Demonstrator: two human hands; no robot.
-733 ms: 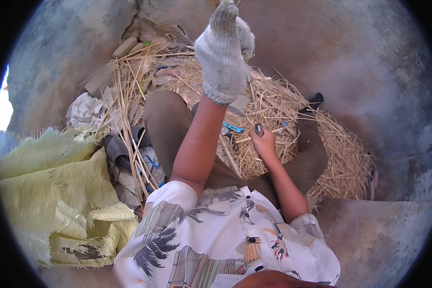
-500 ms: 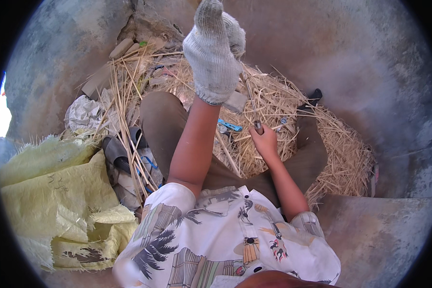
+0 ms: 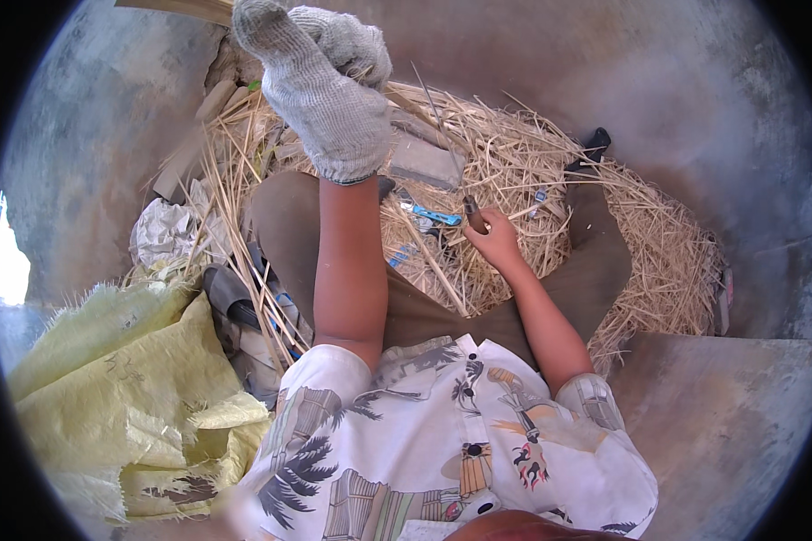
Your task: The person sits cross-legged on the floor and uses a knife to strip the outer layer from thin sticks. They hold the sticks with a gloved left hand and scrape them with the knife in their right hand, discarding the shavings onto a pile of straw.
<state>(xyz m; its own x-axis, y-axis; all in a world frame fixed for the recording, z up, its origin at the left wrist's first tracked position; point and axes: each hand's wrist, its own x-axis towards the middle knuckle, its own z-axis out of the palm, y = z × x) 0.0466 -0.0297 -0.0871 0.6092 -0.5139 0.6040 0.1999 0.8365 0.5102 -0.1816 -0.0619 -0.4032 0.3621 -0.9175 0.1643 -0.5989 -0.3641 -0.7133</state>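
Observation:
My left hand, in a knitted grey-white glove, is raised at the top of the view. Its fingers are closed round a flat pale bamboo strip, which sticks out past the glove to the upper left; the gripped part is hidden. My bare right hand is closed on the brown handle of a knife. The knife's long, thin blade points up and away, over a pile of pale shavings. A grey block lies between the glove and the blade.
A yellow woven sack spreads at the left, beside dark sandals and long thin strips. Crumpled paper lies further off. A blue-handled tool rests among the shavings, between my legs. A grey wall curves behind.
My left hand has moved to the left, and the pale strip has come into view at the upper left. My right hand with the knife has shifted only slightly.

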